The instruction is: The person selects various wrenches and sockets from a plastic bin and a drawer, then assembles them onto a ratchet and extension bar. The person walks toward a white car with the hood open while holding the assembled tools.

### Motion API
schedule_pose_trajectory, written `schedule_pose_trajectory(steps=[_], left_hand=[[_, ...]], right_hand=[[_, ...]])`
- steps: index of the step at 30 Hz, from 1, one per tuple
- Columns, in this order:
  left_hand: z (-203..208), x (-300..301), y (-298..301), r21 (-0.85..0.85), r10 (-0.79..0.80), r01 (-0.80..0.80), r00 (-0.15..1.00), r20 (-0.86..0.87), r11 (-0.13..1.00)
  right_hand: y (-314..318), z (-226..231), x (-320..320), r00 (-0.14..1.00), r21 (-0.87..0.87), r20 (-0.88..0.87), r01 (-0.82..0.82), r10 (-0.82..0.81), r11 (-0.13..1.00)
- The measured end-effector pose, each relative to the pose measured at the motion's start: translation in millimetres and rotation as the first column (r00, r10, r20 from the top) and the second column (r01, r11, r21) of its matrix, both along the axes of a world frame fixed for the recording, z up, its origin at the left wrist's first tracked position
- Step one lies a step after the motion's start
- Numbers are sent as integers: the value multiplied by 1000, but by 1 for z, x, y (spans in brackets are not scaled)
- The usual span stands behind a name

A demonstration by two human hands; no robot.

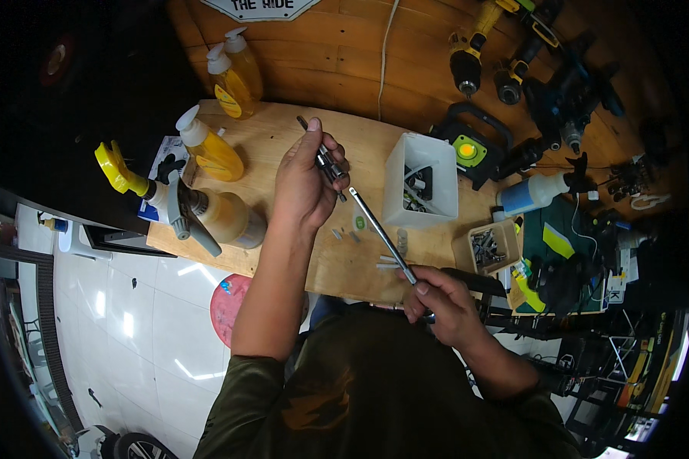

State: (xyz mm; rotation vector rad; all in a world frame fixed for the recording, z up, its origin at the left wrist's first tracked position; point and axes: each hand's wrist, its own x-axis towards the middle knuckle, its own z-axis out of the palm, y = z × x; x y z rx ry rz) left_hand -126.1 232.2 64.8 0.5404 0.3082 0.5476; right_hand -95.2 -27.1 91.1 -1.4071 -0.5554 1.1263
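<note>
My left hand (302,180) is raised over the bench, its fingers closed around a short dark metal tool piece (327,162) with a cylindrical, socket-like body. Thin ends of that piece stick out above and below the fingers; its exact kind is not clear. Lower and to the right, my right hand (445,304) grips a long chrome extension bar (380,231) near its lower end. The bar slants up to the left, and its narrow tip stops just short of the piece in my left hand. What the right palm covers is partly hidden.
On the wooden bench (275,126) stand pump bottles (213,157) and a spray bottle (233,218) at left. A white bin (421,210) of metal parts, a beige tray (486,251) of sockets and a work light (471,149) are at right. Drills (467,65) hang behind.
</note>
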Motion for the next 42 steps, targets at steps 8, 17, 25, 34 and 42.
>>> schedule_pose_trajectory(steps=[8,17,25,34,42], left_hand=[[0,0,-15,170,32,-17,996,-85,985],[14,-20,-39,370,390,-333,917,-88,867],[52,-27,-72,360,364,-357,930,50,862],[82,-21,-156,294,281,-260,959,-32,920],[77,-68,-210,389,259,-253,965,36,886]], right_hand=[[-3,-1,-6,999,-2,-5,46,-46,999],[-2,2,-27,996,25,46,-77,76,997],[-18,25,-47,985,237,-171,77,-36,968],[-54,11,-28,996,517,84,-72,33,853],[-145,-11,175,802,268,568,-391,183,881]])
